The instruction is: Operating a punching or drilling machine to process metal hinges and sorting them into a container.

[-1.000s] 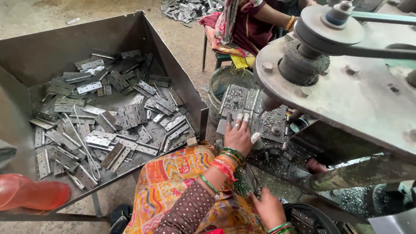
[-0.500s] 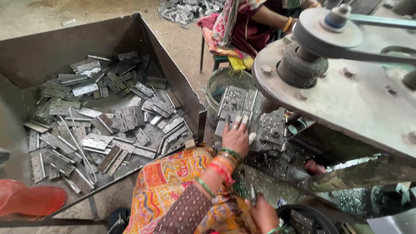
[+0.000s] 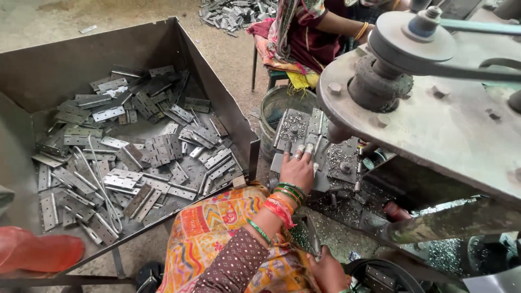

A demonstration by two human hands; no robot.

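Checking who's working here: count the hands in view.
3. Left hand rests on a hinge at the machine; right hand is low, near a wheel; another person's hand is partly hidden behind the machine top.
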